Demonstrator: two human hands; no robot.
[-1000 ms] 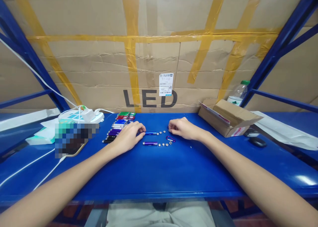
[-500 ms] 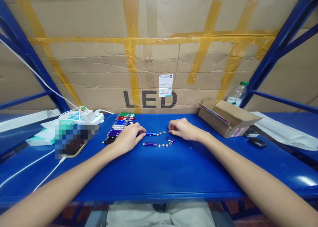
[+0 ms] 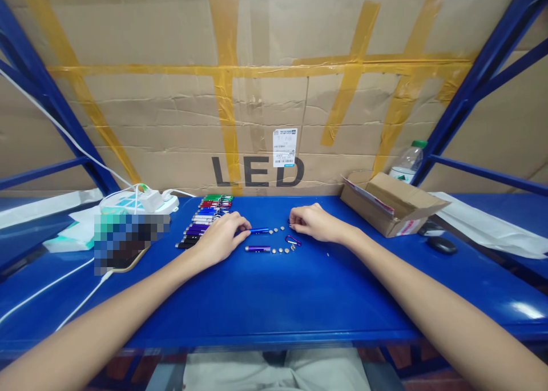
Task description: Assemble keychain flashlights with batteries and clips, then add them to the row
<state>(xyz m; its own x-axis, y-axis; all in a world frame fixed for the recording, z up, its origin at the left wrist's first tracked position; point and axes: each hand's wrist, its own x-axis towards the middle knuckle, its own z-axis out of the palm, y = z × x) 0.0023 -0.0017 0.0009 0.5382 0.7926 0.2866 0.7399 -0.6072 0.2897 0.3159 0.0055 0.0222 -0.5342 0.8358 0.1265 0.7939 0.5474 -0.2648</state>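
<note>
Head camera: left hand (image 3: 220, 238) grip pinched on one blue mini flashlight (image 3: 260, 230); right hand (image 3: 314, 222) grip closed together beside button cells (image 3: 278, 229).

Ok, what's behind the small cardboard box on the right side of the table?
A clear plastic bottle with a green cap stands behind the small cardboard box, which hides its lower part. Behind both is the taped cardboard wall.

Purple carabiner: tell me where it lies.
Head view: the purple carabiner lies on the blue table right of centre, just nearer than the right hand, beside a row of button cells.
</note>
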